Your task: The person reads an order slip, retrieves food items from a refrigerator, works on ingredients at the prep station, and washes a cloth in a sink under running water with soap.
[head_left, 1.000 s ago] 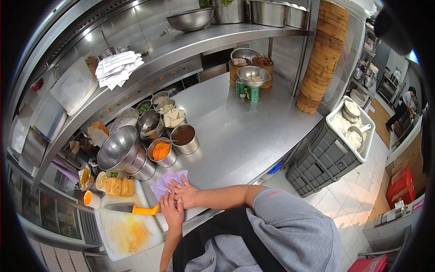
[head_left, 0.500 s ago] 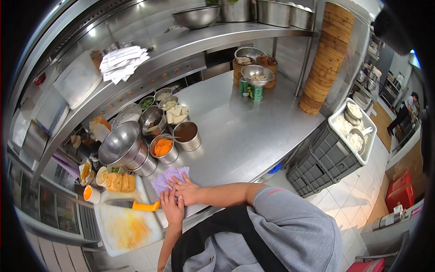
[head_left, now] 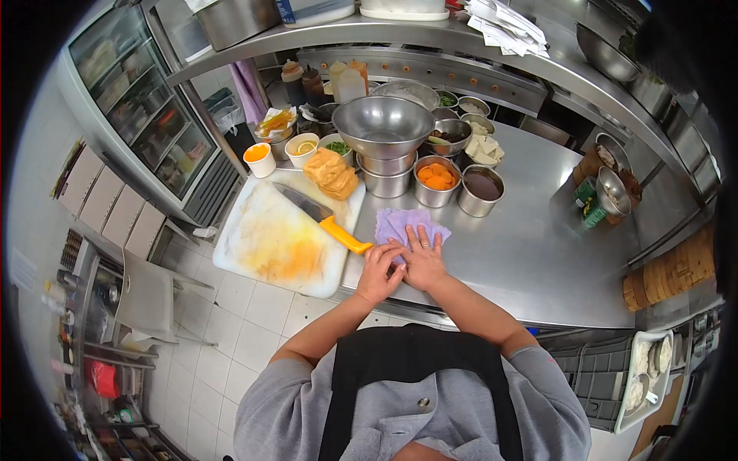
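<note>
My right hand [head_left: 422, 260] lies with fingers spread on a purple cloth [head_left: 397, 223] on the steel counter. My left hand [head_left: 379, 272] is beside it, its fingertips at the cloth's lower left edge and touching my right hand; its fingers are slightly bent and apart. Just left of the hands, the yellow handle of a knife [head_left: 345, 234] reaches over the edge of a stained white cutting board [head_left: 254, 238]. The blade rests on the board below a block of fried, golden-brown food [head_left: 331, 173].
Behind the cloth stand a large steel bowl [head_left: 383, 127], a pot of orange slices [head_left: 437, 177] and a pot of brown sauce [head_left: 482, 190]. Paper cups [head_left: 259, 160] line the board's back edge. Bamboo steamers [head_left: 670, 269] are at the right, a fridge [head_left: 138, 100] at the left.
The camera view has swung left, so the board and hands appear nearer the middle and the fridge shows more. My hands remain at the purple cloth.
</note>
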Motion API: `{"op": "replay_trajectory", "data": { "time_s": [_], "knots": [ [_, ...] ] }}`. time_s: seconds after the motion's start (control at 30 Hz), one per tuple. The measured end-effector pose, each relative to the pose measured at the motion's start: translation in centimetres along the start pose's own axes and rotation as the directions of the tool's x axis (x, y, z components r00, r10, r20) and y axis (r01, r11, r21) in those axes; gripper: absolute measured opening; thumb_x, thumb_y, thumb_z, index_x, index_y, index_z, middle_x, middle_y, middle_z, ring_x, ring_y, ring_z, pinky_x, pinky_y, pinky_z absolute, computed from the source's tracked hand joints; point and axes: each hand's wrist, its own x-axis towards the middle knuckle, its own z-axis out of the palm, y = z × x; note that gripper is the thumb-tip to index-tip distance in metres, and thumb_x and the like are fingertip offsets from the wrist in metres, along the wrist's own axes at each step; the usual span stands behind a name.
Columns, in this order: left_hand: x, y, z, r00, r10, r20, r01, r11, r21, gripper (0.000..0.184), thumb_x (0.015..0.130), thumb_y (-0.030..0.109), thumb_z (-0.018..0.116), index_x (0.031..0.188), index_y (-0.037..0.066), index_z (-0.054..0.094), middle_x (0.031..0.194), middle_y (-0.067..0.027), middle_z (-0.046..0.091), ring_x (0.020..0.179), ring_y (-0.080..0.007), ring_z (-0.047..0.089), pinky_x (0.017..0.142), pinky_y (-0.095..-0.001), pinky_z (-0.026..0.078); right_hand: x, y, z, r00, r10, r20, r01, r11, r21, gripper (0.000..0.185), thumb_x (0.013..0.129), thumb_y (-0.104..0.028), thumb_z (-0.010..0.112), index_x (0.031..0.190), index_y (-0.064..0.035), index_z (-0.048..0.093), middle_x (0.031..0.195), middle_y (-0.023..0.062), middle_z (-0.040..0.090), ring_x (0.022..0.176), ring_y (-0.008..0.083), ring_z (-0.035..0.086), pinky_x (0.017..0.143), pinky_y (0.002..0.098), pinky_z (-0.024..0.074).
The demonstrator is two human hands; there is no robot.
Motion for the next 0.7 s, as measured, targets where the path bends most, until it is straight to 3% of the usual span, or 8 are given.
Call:
{"op": "replay_trajectory", "data": {
  "time_s": [0.2, 0.37, 0.47, 0.57, 0.7],
  "knots": [
    [0.1, 0.1, 0.2, 0.999, -0.003, 0.035, 0.002, 0.999, 0.038, 0.036, 0.075, 0.016, 0.068, 0.108, 0.008, 0.06, 0.105, -0.0127, 0.051, 0.1, -0.0317, 0.047, 0.092, -0.0434, 0.036, 0.0, 0.2, 0.4, 0.999, 0.006, -0.042, -0.007, 1.0, -0.012, 0.062, 0.085, -0.046, 0.05, 0.143, -0.0346, 0.03, 0.153, 0.0143, 0.015, 0.141, 0.0368, 0.009, 0.109, 0.0604, 0.0019],
    [0.5, 0.6, 0.2, 0.997, 0.02, 0.072, -0.027, 0.994, 0.102, 0.029, 0.073, 0.015, 0.069, 0.1, 0.007, 0.062, 0.088, -0.0099, 0.051, 0.088, -0.0289, 0.049, 0.08, -0.0418, 0.039, 0.2, 0.9, 0.9, 0.999, -0.028, -0.046, 0.03, 0.999, 0.041, 0.062, 0.085, -0.046, 0.048, 0.143, -0.0326, 0.031, 0.153, 0.0157, 0.014, 0.141, 0.0368, 0.008, 0.11, 0.0563, 0.0009],
    [0.4, 0.0, 0.6, 0.983, -0.076, 0.165, 0.077, 0.997, 0.002, 0.026, 0.074, 0.014, 0.068, 0.098, 0.007, 0.061, 0.088, -0.0108, 0.051, 0.079, -0.027, 0.052, 0.073, -0.0382, 0.042, 0.6, 1.4, 1.2, 0.997, -0.064, -0.049, 0.067, 0.996, 0.063, 0.062, 0.086, -0.046, 0.047, 0.143, -0.0315, 0.031, 0.153, 0.0168, 0.013, 0.141, 0.0369, 0.008, 0.111, 0.0548, 0.0014],
    [0.4, -0.4, 0.9, 0.983, -0.086, 0.16, 0.08, 0.996, 0.042, 0.024, 0.076, 0.014, 0.067, 0.098, 0.006, 0.06, 0.088, -0.0115, 0.051, 0.073, -0.0257, 0.054, 0.067, -0.036, 0.044, 0.6, 1.1, -0.1, 0.994, -0.098, 0.057, 0.092, 0.991, 0.098, 0.062, 0.087, -0.045, 0.046, 0.145, -0.0307, 0.028, 0.153, 0.0158, 0.01, 0.142, 0.0361, 0.004, 0.111, 0.0552, -0.0018],
    [0.7, 0.4, 0.4, 0.979, -0.123, 0.161, 0.106, 0.988, 0.108, 0.028, 0.078, 0.018, 0.065, 0.104, 0.007, 0.058, 0.089, -0.0113, 0.05, 0.075, -0.0262, 0.055, 0.068, -0.0374, 0.045, 1.2, 1.2, -0.6, 0.988, -0.129, 0.08, 0.123, 0.99, 0.071, 0.062, 0.088, -0.045, 0.045, 0.145, -0.0297, 0.028, 0.153, 0.0162, 0.01, 0.141, 0.0371, 0.003, 0.109, 0.0576, -0.0014]
  ]
}}
